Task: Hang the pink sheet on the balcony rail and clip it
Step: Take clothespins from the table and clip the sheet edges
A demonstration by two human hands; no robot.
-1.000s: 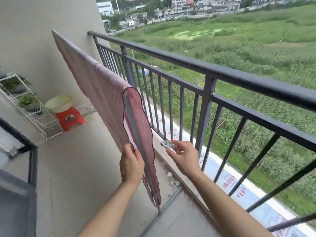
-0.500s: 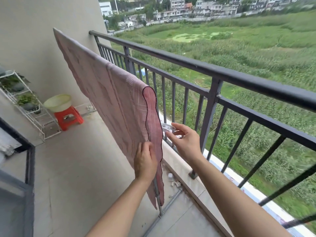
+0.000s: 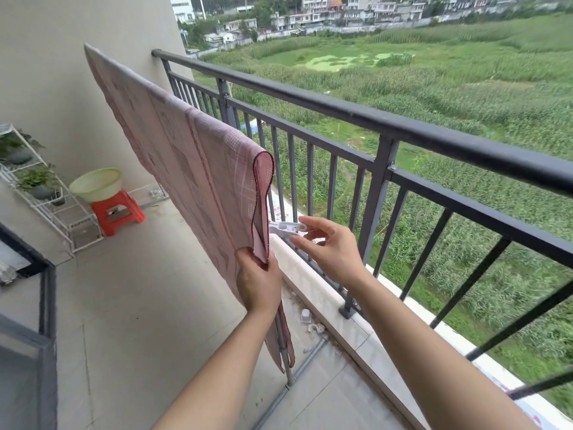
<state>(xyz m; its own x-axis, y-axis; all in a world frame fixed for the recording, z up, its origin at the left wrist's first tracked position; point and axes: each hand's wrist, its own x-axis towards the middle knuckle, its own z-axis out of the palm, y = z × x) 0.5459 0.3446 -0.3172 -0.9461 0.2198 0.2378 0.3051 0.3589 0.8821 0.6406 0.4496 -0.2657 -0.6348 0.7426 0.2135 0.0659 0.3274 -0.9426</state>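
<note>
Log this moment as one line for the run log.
left hand: grips end of hanging pink patterned fabric sheet | right hand: pinches white plastic clip at sheet edge | clip fastened: cannot tell

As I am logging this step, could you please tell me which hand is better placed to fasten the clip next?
Probably the right. The right hand pinches the white clip close beside the hanging end of the pink sheet, while the left hand is occupied gripping that end.
</note>
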